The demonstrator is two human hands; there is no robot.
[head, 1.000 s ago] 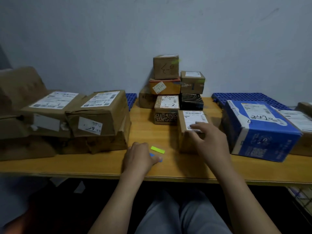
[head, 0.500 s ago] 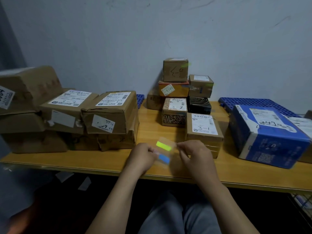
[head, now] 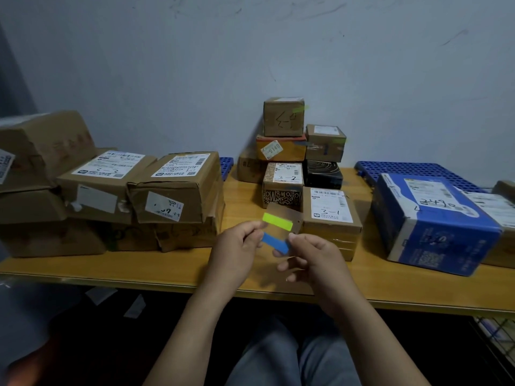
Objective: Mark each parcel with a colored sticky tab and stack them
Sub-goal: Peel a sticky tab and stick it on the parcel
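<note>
We found the clear tab sheet (head: 284,211) held up above the worktop (head: 178,268), just in front of the nearest parcel (head: 331,232). The left hand (head: 237,247) had its grip closed in a pinch on the sheet's left edge. The right hand (head: 315,257) appeared to have its grip pinched on the right end of the blue tab (head: 274,242), and the green tab (head: 277,221) lay above that on the sheet. We judged the tabs to be almost weightless, limp film, likely to curl or cling to fingers. Each is best taken at one end and peeled slowly while the sheet is held firm. The nearest parcel looked like light, stiff, taped cardboard, best taken by its two sides. Its label carried handwritten "3-1", and the patterned box (head: 281,196) behind it read "3-2". The blue box (head: 434,235) at the right bore a handwritten number, seemingly "3490". Printed label text and barcodes were too small to read.
</note>
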